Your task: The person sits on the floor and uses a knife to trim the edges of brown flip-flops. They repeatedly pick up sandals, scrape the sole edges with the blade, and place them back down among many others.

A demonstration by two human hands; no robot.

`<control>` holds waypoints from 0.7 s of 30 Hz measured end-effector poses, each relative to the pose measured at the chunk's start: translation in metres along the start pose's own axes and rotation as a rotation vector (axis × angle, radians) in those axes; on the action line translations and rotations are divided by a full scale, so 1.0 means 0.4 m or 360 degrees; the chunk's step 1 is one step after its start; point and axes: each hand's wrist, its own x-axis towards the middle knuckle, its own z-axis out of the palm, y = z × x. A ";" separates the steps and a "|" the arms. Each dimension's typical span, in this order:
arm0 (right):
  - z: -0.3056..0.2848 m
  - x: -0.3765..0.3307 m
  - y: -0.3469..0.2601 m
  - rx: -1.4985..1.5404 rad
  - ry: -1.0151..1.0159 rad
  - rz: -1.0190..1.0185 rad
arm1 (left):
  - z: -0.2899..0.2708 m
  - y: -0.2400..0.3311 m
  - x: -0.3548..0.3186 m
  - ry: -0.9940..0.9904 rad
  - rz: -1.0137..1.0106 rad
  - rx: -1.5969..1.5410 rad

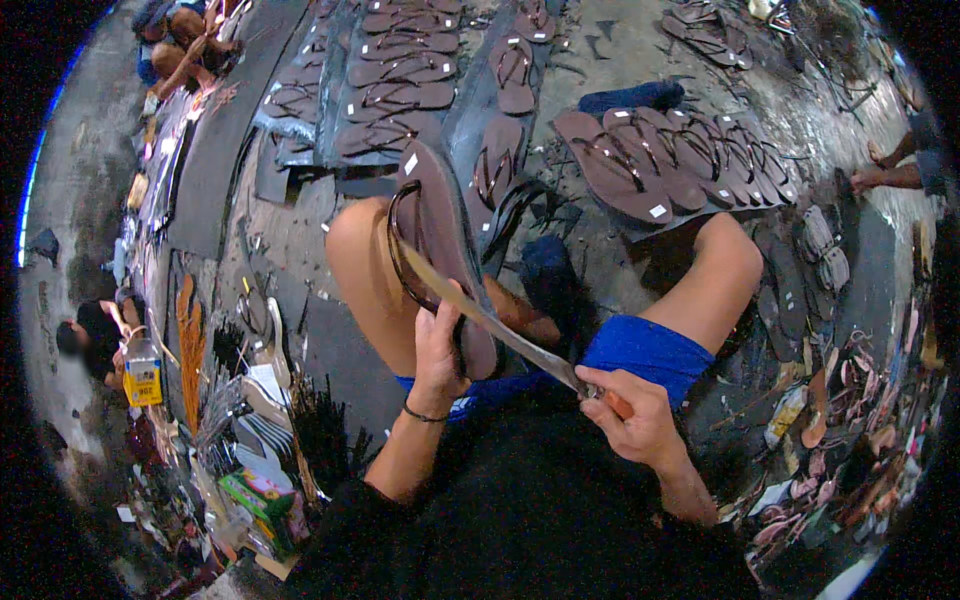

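Note:
My left hand (437, 348), a dark band at its wrist, is closed around the heel end of a brown flip-flop (445, 215). The sandal stands tilted up with its toe end away from me; its straps are dark and glossy, and a small white sticker is near the toe. In my right hand (635, 412) is the orange handle of a long knife (515, 343). Its worn, slightly curved blade reaches up to the left across the flip-flop, the tip by a strap. Whether the blade touches the sandal I cannot tell.
Rows of brown flip-flops (402, 68) lie on dark sheets ahead, with another group (625, 180) to the right. Left are a yellow-labelled container (143, 375), an orange brush-like bundle (190, 325) and scraps. More scraps (820, 470) cover the right. Another person's hand (870, 180) shows at far right.

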 end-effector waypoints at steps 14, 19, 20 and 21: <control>0.122 0.183 0.011 -0.0362 0.0416 -0.0305 | 0.044 0.015 -0.034 0.0075 -0.0105 -0.0056; 0.146 0.299 -0.013 -0.0470 0.0658 -0.0496 | 0.053 0.029 -0.038 0.0108 -0.0136 -0.0132; 0.143 0.329 -0.024 -0.0424 0.0592 -0.0345 | 0.041 0.023 -0.052 0.0096 -0.0125 0.0012; 0.115 0.368 -0.022 -0.0243 0.0621 -0.0335 | 0.048 0.021 -0.069 0.0036 -0.0126 0.0164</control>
